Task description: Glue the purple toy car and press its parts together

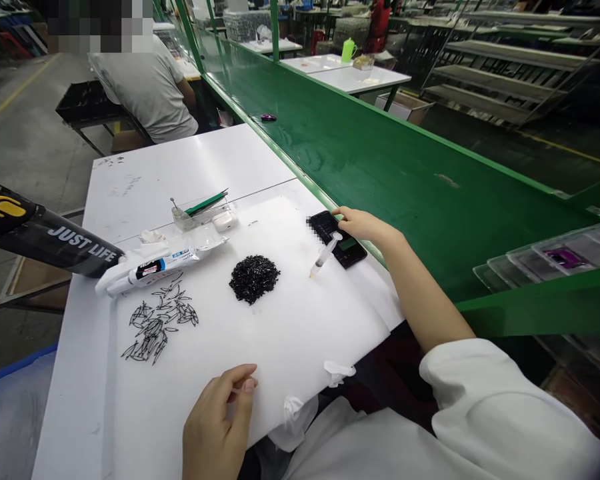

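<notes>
A black rectangular smartphone (350, 249) lies at the right side of the white work sheet (290, 333), beside the green conveyor (400, 180). The right hand (363, 225) has its fingers extended over the phone's far edge, apparently touching, not wrapped around it. A clear plastic syringe with an orange tip (323, 256) overlaps the phone. The left hand (223, 420) is loosely curled, holding nothing visible, well apart from the right. The step in hand seems to be fingertip contact with the phone; the next move probably calls for leaving the syringe undisturbed.
</notes>
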Demonstrator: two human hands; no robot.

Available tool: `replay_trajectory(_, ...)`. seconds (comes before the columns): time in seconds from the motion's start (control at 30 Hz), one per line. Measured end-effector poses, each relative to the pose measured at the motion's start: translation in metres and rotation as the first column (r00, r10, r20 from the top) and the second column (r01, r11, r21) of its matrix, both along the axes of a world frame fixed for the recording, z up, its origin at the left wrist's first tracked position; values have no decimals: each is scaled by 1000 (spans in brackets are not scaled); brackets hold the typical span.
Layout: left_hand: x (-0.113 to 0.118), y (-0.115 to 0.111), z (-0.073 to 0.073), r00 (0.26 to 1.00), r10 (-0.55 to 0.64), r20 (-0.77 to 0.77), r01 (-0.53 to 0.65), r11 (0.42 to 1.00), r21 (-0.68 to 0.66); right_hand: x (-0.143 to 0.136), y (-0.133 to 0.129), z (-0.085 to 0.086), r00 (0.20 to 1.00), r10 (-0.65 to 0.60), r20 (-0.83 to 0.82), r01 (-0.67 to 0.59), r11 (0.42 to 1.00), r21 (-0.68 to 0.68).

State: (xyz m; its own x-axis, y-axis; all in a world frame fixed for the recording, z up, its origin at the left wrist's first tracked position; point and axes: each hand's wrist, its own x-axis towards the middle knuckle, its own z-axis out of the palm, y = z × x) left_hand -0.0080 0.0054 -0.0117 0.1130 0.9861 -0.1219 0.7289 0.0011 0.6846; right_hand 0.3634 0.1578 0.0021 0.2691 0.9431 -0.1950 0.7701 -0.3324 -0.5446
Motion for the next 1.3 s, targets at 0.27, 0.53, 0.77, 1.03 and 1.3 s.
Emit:
replay_trajectory(0.27, -2, 20, 25, 902, -359, -242, 331, 932, -149, -1, 13, -11, 998, -16, 54, 10, 994, 111)
replay_trajectory(0.53, 41, 58, 46, 499, -647, -577, 546, 751, -370, 4, 12, -19, 1000, 24, 21, -27, 985, 170)
replay_trajectory(0.77, 32, 68, 23, 642, -648, -409, 562, 761, -323, 0, 9, -24, 1000, 9, 5, -10, 973, 232)
replay_trajectory(1.03, 18, 71, 21, 740, -658, -141, 600, 740, -306, -10, 8, -30, 991, 135, -20, -128, 972, 200)
replay_trajectory(1.3, 17, 70, 17, 749, -654, -101, 604, 738, -300, -12, 8, -32, 979, 204, -22, -198, 965, 171)
